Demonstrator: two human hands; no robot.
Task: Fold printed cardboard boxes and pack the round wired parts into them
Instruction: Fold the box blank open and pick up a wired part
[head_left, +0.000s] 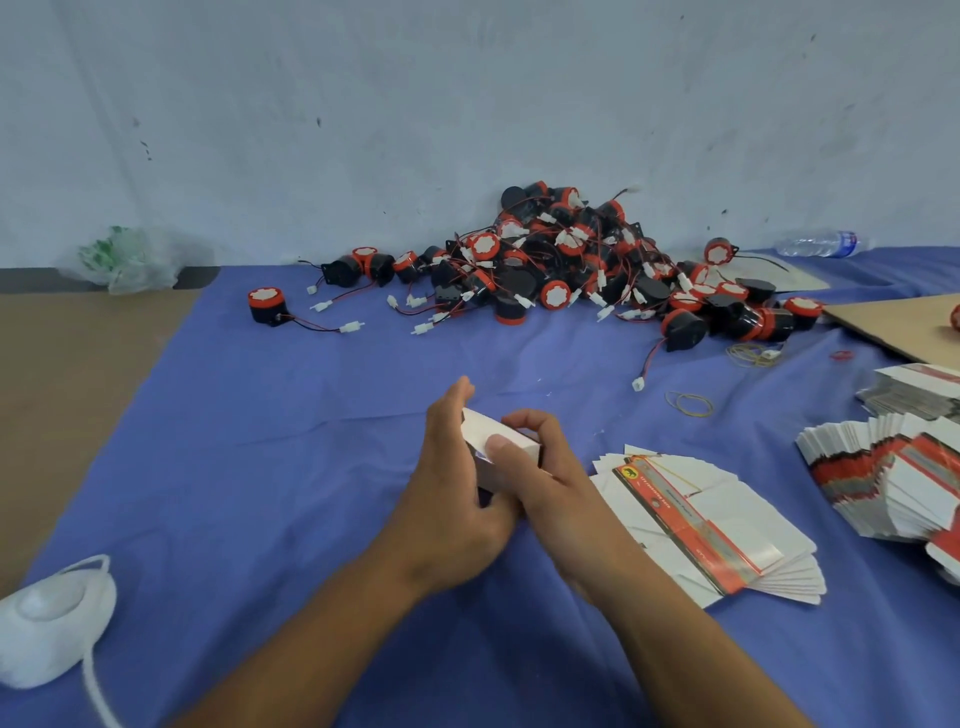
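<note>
The person holds a small white box (478, 423) between both hands, over the middle of the blue cloth (311, 441) that covers the surface. The left hand (452, 483) wraps its fingers round the left side of the box. The right hand (545, 483) grips it from the other side, with the thumb pressed on the top face and the other fingers curled behind, so both hands are closed on it. I think the box is being shaped or shut, but I cannot see if a part is inside. Such thin printed cardboard should be light and a little springy, and it dents easily. It is better to hold it by the edges and corners and to press the flaps along their creases, not in the middle of a panel. The round wired parts (571, 260) lie in a big heap against the wall, well apart from the hands. They look hard, but their thin wires are tangled, so one should be lifted by the body and not pulled by the wire. A single part (266, 306) lies alone at the left and looks easier to take. Just beside the right forearm is a fan of flat box blanks (727, 525), and more stacks (893, 478) lie near the right edge, so the free room is ahead and to the left of the hands.
</note>
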